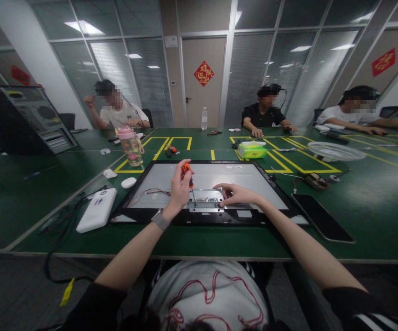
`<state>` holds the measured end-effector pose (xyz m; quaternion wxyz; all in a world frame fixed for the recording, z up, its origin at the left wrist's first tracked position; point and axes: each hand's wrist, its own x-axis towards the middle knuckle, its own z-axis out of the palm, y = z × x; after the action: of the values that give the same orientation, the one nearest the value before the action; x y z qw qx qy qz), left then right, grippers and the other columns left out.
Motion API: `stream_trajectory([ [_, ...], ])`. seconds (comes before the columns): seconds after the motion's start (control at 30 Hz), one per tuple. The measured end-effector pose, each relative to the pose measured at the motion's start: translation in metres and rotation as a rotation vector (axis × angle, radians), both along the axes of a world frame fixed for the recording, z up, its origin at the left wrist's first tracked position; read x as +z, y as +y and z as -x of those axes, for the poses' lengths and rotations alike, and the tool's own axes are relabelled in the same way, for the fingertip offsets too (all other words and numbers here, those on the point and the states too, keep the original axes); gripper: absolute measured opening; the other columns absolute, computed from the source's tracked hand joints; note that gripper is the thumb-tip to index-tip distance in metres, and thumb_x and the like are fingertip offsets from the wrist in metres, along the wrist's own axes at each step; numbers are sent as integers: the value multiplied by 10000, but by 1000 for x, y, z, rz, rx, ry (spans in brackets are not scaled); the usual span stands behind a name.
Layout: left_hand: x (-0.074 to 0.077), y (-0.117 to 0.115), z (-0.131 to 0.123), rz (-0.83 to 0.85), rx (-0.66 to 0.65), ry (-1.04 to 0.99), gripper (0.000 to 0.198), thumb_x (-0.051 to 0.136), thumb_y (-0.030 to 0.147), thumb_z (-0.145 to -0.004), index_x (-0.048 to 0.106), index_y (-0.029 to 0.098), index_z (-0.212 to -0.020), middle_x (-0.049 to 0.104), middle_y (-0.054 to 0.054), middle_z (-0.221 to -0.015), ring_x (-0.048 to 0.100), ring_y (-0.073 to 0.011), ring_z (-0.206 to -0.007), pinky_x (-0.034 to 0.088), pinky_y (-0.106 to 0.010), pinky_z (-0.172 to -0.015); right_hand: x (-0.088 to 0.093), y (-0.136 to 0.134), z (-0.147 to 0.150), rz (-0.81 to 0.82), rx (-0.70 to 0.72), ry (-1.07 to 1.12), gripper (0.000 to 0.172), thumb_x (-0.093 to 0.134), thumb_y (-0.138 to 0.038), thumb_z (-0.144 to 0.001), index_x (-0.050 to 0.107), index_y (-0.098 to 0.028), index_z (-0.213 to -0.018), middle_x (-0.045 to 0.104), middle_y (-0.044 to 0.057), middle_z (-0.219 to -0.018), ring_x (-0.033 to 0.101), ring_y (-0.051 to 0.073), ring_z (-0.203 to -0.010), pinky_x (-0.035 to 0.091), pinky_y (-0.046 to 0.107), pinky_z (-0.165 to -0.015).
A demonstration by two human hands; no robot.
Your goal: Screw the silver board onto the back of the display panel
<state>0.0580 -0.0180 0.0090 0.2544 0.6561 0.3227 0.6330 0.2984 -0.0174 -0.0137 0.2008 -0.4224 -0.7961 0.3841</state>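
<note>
A flat monitor panel (264, 187) with a black frame lies on the green table in front of me, its grey metal back facing up. Near its front edge sits a metal bracket (206, 207) with a row of connector ports. My left hand (181, 186) is closed around an orange and black screwdriver (187, 169), held upright with its shaft pointing down to the bracket's left part. My right hand (234, 194) rests at the bracket's right end, fingers curled over it; whether they pinch a part is hidden. Thin wires (150, 192) run across the panel's left side.
Left of the panel lie a white power bank (97, 210), black cables and a pink-lidded bottle (130, 146). A phone (322, 217) lies to the right. Beyond are a green tissue pack (252, 150), a white fan grille (337, 151) and a computer tower (23, 120). Several people sit opposite.
</note>
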Motion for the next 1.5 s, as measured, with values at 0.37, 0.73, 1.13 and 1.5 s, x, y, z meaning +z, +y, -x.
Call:
stream_trajectory([
  [0.37, 1, -1, 0, -21, 12, 18, 297, 416, 269, -912, 493, 245, -1197, 552, 6, -838, 517, -90, -628, 458, -210, -595, 3, -2, 1, 8, 4, 6, 764, 772, -438, -659, 500, -145, -1310, 516, -38, -704, 516, 147, -686, 391, 274, -655],
  [0.73, 1, 0, 0, 4, -13, -20, 290, 445, 283, -907, 509, 251, -1188, 548, 10, -835, 518, -88, -633, 451, -207, -580, 3, -2, 1, 7, 6, 1, 769, 772, -437, -658, 498, -140, -1313, 516, -37, -706, 514, 146, -681, 388, 272, -649],
  [1.13, 1, 0, 0, 6, -10, 0, 297, 437, 278, -910, 500, 256, -1199, 549, 13, -832, 528, -90, -653, 461, -203, -591, 5, -3, 2, 17, 0, -3, 798, 767, -469, -649, 494, -134, -1320, 516, -35, -704, 512, 148, -674, 384, 274, -646],
  [1.5, 1, 0, 0, -7, -10, 10, 297, 438, 273, -909, 494, 254, -1200, 548, 15, -822, 525, -89, -636, 457, -202, -578, 5, -3, 2, 7, 0, -21, 788, 759, -456, -661, 486, -127, -1323, 523, -34, -706, 518, 151, -679, 386, 272, -646],
])
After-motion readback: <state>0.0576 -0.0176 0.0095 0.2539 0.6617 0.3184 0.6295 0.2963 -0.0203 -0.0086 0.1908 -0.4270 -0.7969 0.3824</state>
